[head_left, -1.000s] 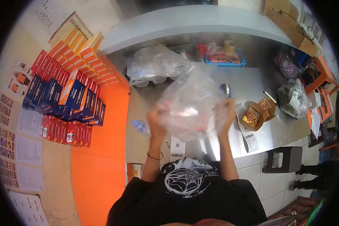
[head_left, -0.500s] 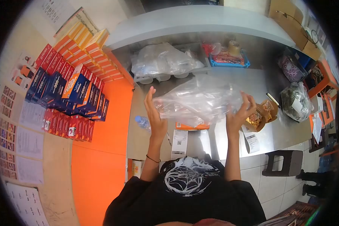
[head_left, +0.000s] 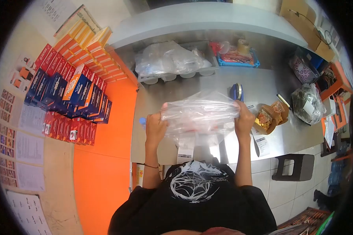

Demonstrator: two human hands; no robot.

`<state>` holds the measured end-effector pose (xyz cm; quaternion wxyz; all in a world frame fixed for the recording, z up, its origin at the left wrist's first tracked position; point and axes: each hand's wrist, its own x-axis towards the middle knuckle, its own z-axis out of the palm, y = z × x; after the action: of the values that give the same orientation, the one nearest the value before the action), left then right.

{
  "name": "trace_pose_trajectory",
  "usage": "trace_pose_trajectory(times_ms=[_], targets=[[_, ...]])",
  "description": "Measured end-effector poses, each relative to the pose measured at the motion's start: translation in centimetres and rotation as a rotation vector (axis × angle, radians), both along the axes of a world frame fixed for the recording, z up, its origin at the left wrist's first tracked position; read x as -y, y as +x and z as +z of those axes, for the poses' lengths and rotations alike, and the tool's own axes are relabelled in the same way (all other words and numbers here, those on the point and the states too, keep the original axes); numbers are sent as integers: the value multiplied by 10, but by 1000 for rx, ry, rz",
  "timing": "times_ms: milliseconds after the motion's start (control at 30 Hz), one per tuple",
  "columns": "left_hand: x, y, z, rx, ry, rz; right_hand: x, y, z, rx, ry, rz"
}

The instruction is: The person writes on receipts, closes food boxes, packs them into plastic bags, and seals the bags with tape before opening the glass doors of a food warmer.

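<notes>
A clear plastic bag is stretched taut across the counter in front of me. My left hand is closed on its left edge and my right hand on its right edge. A reddish shape shows blurred through the plastic. Below the bag a printed receipt lies on the counter. Two open brown paper food boxes with food in them stand right of my right hand. Part of a bottle shows behind my left hand.
A tape dispenser stands beyond the bag. At the back are a plastic-covered tray and a blue basket. Stacked boxes line the left. A marker and a wrapped bundle lie right, above a stool.
My fingers were spread at the loose, bunched bag. Now both hands are closed on its edges and it is pulled flat and lower, uncovering the tape dispenser.
</notes>
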<state>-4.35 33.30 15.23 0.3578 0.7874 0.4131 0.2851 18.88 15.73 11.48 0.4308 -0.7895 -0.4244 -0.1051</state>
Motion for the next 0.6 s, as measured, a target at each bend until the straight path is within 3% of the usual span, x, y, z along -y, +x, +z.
trace_pose_trajectory(times_ms=[67, 133, 200, 233, 267, 333, 367, 400, 433, 467, 500, 533, 600], targets=[[-3, -1, 4, -34, -30, -15, -6, -5, 8, -62, 81, -11], [-12, -3, -19, 297, -366, 86, -17, -17, 7, -137, 156, -34], [-3, 6, -33, 352, -270, -20, -35, -24, -19, -628, 400, -43], [0, 3, -39, 376, -224, -70, -37, -18, -65, -1087, 462, 173], [3, 1, -44, 401, -178, -121, -33, -3, -88, -1093, 453, 169], [-2, -15, -48, 694, -261, 179, -32, 29, -110, -894, 369, 177], [-14, -30, -30, 690, -331, 180, -24, 15, -42, -1015, 375, 192], [-8, -32, -16, 684, -332, 183, -27, 22, -44, -761, 301, 402], [-1, -35, -3, 772, -317, 243, -22, 32, -38, -834, 103, 638], [3, -38, 2, 859, -302, 299, -21, 37, -41, -1032, 114, 927], [-4, -54, -11, 856, -305, 292, -20, 42, -44, -1253, 72, 1187], [-19, -81, -35, 468, -470, -116, -29, 45, -53, -1254, 70, 1183], [-20, -79, -49, -38, -694, -615, -58, 53, -75, -1070, 54, 632]])
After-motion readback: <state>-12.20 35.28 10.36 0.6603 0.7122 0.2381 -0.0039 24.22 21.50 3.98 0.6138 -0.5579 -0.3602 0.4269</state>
